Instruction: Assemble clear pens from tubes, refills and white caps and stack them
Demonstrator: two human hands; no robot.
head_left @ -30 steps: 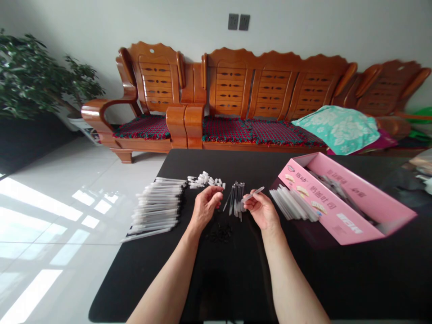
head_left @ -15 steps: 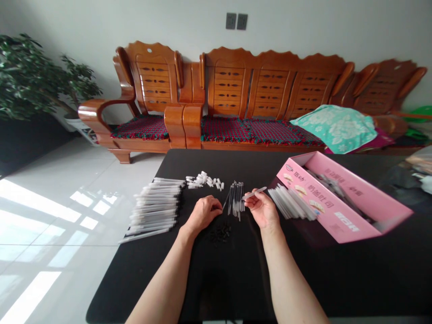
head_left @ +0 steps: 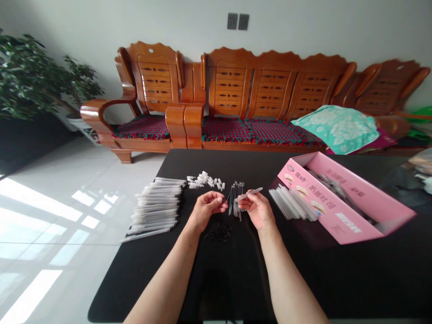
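My left hand [head_left: 206, 209] is closed in a pinch on a small black pen part [head_left: 224, 200]. Facing it, my right hand [head_left: 259, 210] grips a translucent white pen barrel [head_left: 253, 192], which slants with its left end towards my left hand; the two pieces are apart. Between and just beyond the hands lies a bunch of dark pen refills [head_left: 238, 186], partly covered by my right fingers. A loose heap of small black pen parts [head_left: 219, 233] rests on the table below my left hand.
On the black table [head_left: 229, 279], a row of white pens with black ends [head_left: 155, 204] lies at left. Short white pieces [head_left: 205, 179] are scattered behind. More translucent barrels [head_left: 292, 203] lean by a pink box [head_left: 337, 202] at right. A wooden sofa [head_left: 229, 85] stands beyond.
My left hand has risen from the table beside the refills, now with the small black part in its fingertips. My right hand has moved slightly left with the barrel.
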